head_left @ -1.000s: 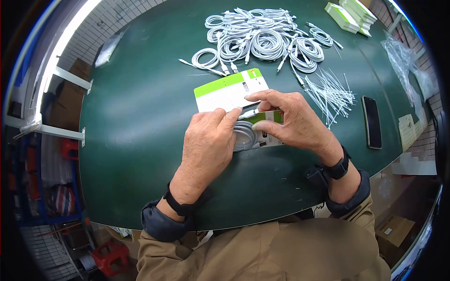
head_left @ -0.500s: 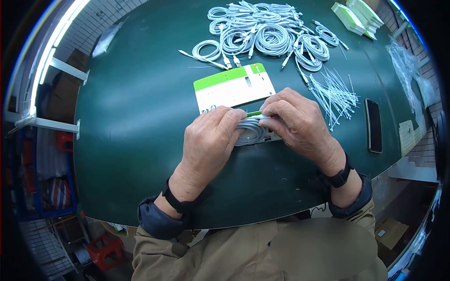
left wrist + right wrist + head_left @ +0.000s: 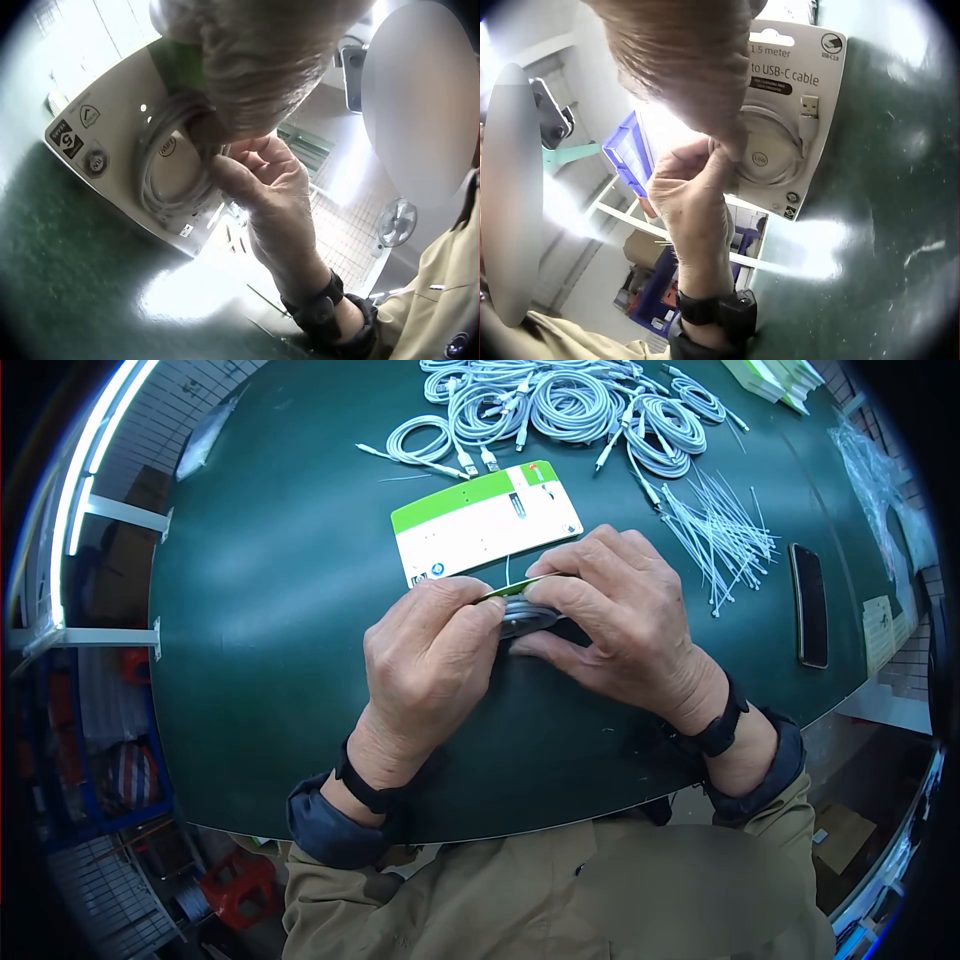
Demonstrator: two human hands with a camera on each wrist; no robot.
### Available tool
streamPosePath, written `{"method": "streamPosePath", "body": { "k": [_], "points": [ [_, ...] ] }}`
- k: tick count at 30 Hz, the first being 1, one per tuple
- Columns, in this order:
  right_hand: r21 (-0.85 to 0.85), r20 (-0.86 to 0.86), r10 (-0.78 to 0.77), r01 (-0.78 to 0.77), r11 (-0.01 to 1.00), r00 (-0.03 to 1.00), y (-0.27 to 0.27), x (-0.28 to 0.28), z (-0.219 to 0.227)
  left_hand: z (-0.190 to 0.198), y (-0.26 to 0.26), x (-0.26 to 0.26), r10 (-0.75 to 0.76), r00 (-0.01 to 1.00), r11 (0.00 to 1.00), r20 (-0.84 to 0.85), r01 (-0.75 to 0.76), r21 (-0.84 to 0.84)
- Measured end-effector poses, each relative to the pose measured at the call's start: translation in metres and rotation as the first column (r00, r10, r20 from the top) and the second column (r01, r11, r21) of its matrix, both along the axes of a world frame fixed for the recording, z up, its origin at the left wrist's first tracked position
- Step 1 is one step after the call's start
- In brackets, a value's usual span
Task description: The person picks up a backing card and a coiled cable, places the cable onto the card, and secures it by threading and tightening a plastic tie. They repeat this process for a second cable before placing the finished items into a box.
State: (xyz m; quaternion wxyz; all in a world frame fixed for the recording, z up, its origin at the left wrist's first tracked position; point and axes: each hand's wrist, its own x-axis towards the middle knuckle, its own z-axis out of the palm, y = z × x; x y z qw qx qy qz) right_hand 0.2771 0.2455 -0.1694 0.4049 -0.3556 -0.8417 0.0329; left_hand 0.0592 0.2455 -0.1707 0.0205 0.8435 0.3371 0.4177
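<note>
Both hands hold a printed cable card (image 3: 810,67) tipped up, its green top edge (image 3: 512,588) showing between the fingertips in the head view. A grey coiled cable (image 3: 525,620) lies against the side facing the person. My left hand (image 3: 425,645) pinches the card and coil from the left. On the right, my right hand (image 3: 630,625) grips the card's top edge with its fingers, thumb under the coil. A thin white cable tie (image 3: 508,568) sticks up behind the card's edge. In the left wrist view, the coil (image 3: 146,161) lies on the card, partly covered by fingers.
Just beyond the hands lies a second green-and-white card (image 3: 480,520). Several coiled cables (image 3: 575,405) are heaped at the back, with loose cable ties (image 3: 720,535) right of them. A phone (image 3: 809,605), plastic bags (image 3: 870,480) and more cards (image 3: 775,380) line the right side.
The right hand has gone from holding the plug end to gripping the card's top edge. The card has tipped up, and a cable tie now shows behind it.
</note>
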Motion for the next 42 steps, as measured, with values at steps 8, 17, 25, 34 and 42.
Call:
{"method": "streamPosePath", "body": {
  "k": [8,17,25,34,42],
  "points": [
    [0.138,0.004,-0.06,0.059,0.989,0.998,0.003,-0.005,-0.011,0.005,-0.002,-0.003,0.003,0.999,1.0,-0.045,-0.004,-0.027],
    [0.181,-0.05,-0.076,0.084,0.98,0.996,0.01,-0.012,-0.017,0.003,-0.004,-0.005,0.029,0.996,1.0,-0.084,-0.029,-0.003],
    [0.177,-0.01,-0.1,0.1,0.979,0.995,0.009,-0.013,-0.016,0.002,-0.003,-0.004,0.038,0.996,0.999,-0.081,-0.038,0.005],
    [0.217,0.079,-0.155,0.135,0.967,0.985,0.01,-0.019,-0.016,0.0,0.002,-0.008,0.028,0.997,1.0,-0.073,-0.028,0.001],
    [0.195,0.088,-0.117,0.098,0.976,0.989,0.012,-0.017,-0.019,-0.003,0.002,-0.009,0.003,0.998,1.0,-0.062,-0.004,-0.015]
  ]
}}
